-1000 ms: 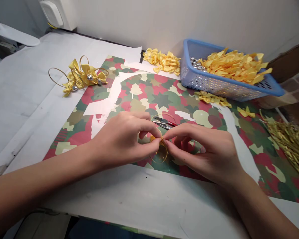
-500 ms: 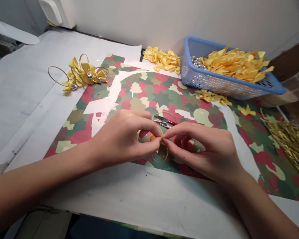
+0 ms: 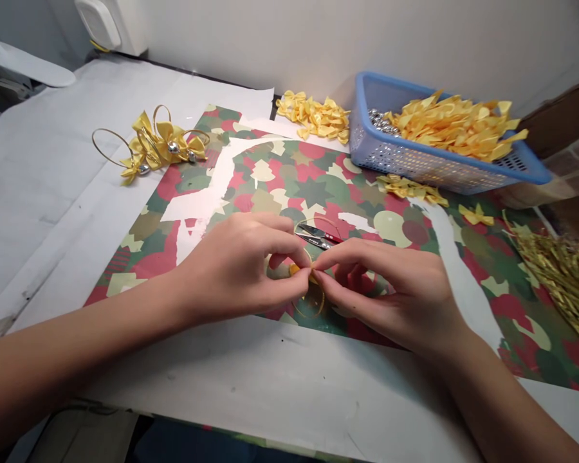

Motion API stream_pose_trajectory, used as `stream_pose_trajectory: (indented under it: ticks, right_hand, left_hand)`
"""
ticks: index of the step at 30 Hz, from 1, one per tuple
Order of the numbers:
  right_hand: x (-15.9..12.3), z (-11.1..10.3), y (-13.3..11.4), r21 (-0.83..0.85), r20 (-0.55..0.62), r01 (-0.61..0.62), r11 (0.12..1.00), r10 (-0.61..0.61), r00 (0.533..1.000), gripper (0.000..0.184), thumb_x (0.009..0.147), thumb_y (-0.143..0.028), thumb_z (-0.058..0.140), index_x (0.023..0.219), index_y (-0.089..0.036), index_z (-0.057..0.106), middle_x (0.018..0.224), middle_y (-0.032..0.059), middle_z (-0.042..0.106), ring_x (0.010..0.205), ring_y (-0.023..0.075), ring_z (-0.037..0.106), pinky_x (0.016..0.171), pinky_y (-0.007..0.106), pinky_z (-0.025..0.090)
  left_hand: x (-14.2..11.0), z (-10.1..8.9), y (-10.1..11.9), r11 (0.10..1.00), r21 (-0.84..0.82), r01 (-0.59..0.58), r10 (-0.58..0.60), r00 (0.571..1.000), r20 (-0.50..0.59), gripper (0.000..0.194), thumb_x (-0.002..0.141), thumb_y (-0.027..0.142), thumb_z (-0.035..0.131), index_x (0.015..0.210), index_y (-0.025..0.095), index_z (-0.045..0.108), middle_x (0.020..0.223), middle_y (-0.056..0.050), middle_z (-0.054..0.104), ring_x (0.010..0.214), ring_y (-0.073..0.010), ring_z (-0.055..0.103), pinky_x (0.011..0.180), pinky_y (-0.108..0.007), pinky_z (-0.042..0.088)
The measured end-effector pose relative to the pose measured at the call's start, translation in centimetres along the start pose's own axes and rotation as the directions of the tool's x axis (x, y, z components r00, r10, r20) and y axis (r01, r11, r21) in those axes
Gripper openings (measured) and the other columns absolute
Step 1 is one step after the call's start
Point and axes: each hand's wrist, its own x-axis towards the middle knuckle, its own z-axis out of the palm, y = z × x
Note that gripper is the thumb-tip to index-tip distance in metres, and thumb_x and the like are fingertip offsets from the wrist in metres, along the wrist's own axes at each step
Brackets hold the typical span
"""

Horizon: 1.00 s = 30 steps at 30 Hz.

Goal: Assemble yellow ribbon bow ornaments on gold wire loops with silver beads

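Note:
My left hand (image 3: 251, 267) and my right hand (image 3: 390, 283) meet over the patterned paper, thumb and forefinger of each closed in a pinch. Between their fingertips is a small yellow ribbon bow (image 3: 296, 270), mostly covered by the left fingers. A thin gold cord (image 3: 323, 301) curls in a loop below the fingertips; the right fingers pinch at the same spot, seemingly on this cord, though the exact grip is hidden. Just behind the fingers lies a pair of small scissors (image 3: 318, 238), its handles partly hidden by my right hand.
Joined bows with gold loops and silver bells (image 3: 166, 146) lie at the left back. A blue basket (image 3: 429, 168) holds yellow bows and silver bells. Loose bows (image 3: 313, 116) are piled beside it. Gold cords (image 3: 557, 270) lie at right on the patterned paper (image 3: 318, 186).
Both hands stay almost in place, still pinching at the same spot. The gold loop beneath the fingertips has shifted slightly.

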Motion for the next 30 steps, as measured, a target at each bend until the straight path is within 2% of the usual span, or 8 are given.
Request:
stream_pose_trajectory:
  ticks: [11, 22, 30]
  right_hand:
    - [-0.03, -0.12, -0.08, 0.006, 0.02, -0.012, 1.0, 0.012, 1.0, 0.008, 0.085, -0.014, 0.059, 0.08, -0.02, 0.061, 0.066, -0.0001, 0.066, 0.045, 0.0074, 0.048, 0.042, 0.021, 0.041]
    - [-0.02, -0.06, -0.11, 0.019, 0.039, -0.003, 1.0, 0.002, 0.999, 0.009, 0.085, -0.013, 0.058, 0.08, -0.02, 0.06, 0.067, -0.001, 0.065, 0.045, 0.0064, 0.047, 0.042, 0.019, 0.041]
    - [-0.04, -0.13, -0.15, 0.026, 0.037, -0.019, 0.999, 0.018, 0.999, 0.008, 0.085, -0.014, 0.058, 0.079, -0.019, 0.06, 0.066, -0.0006, 0.065, 0.045, 0.0065, 0.047, 0.042, 0.02, 0.04]
  left_hand:
    - [0.1, -0.03, -0.14, 0.998, 0.004, -0.055, 0.055, 0.998, -0.01, 0.015, 0.076, 0.014, 0.06, 0.064, 0.017, 0.069, 0.059, 0.001, 0.06, 0.051, -0.0085, 0.046, 0.049, -0.021, 0.036]
    - [0.11, 0.1, -0.27, 0.996, -0.001, -0.092, 0.092, 0.996, -0.019, 0.013, 0.074, 0.011, 0.064, 0.061, 0.015, 0.067, 0.057, 0.002, 0.056, 0.05, -0.0074, 0.043, 0.047, -0.021, 0.034]
    - [0.21, -0.1, -0.02, 0.998, -0.052, -0.041, 0.041, 0.999, -0.005, 0.013, 0.072, 0.011, 0.065, 0.06, 0.015, 0.067, 0.056, 0.002, 0.056, 0.05, -0.0069, 0.041, 0.046, -0.02, 0.033]
